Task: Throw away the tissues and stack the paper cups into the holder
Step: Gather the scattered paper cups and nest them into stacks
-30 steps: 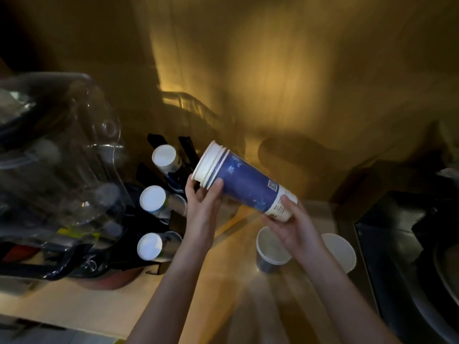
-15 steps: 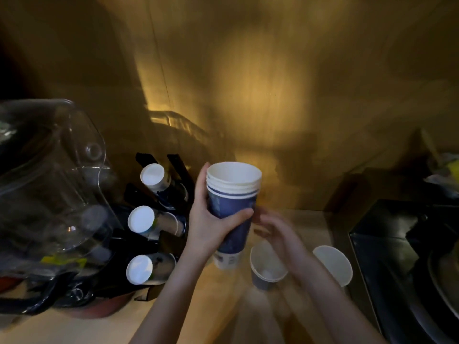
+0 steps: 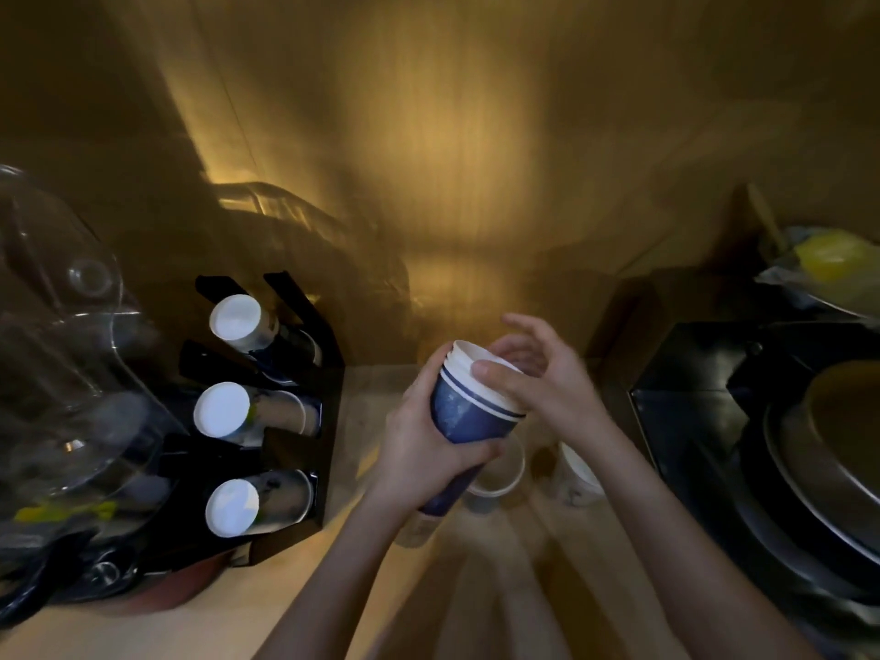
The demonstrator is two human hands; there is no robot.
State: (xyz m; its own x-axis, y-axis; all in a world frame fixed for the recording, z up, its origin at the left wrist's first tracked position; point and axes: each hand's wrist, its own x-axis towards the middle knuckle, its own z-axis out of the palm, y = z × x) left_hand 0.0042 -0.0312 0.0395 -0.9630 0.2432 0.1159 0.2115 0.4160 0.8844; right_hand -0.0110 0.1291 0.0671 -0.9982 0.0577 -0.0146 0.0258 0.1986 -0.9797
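My left hand [image 3: 428, 450] grips a stack of blue paper cups [image 3: 469, 412], held upright and tilted slightly right over the counter. My right hand [image 3: 538, 373] rests on the stack's white rim, thumb across the mouth and fingers spread above it. Two loose white-lined cups stand on the counter below: one [image 3: 497, 476] just under the stack, another [image 3: 578, 473] to its right behind my right forearm. The black cup holder [image 3: 328, 412] stands at the left with three rows of cups lying in it, their white bottoms facing me. No tissues are visible.
A large clear plastic jug [image 3: 62, 354] fills the far left beside the holder. A black appliance with a round metal pan [image 3: 809, 459] occupies the right. A yellow item [image 3: 828, 254] lies at the upper right. A wooden wall rises behind the counter.
The stack went from lying sideways in both hands to upright in my left hand. My right hand dipped toward the loose cups, then rose onto the stack's rim.
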